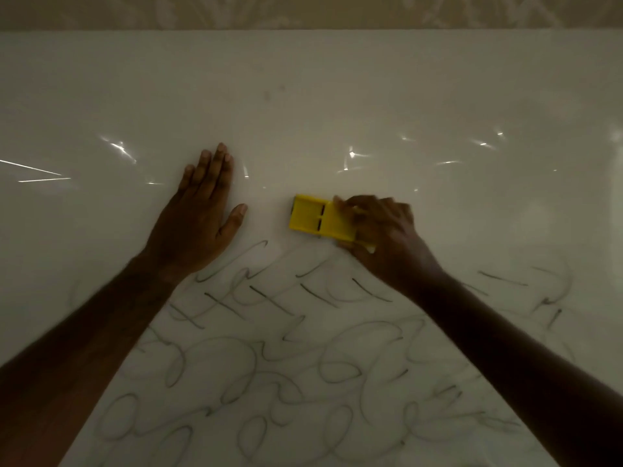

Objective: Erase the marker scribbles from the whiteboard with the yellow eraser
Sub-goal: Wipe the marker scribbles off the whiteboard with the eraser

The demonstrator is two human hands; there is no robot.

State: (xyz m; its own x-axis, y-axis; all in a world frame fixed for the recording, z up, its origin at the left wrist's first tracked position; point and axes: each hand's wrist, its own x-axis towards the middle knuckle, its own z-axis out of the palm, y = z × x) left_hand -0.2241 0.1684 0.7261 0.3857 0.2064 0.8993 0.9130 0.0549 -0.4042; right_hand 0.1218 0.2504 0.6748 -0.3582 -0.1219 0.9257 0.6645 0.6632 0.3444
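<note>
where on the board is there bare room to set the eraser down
Bare: the whiteboard strip beyond both hands up to its far edge, and the gap between left hand and yellow eraser. Crowded: scribbles between the forearms.

Both our forearms reach forward into view, bare, converging toward the middle. Our left hand lies palm down and flat, the four fingers straight and close together, the thumb splayed out to the right. Our right hand sits just to its right, knuckles up, fingers curled over and gripping the yellow eraser, wrist angled inward; its outline is slightly blurred.
</note>
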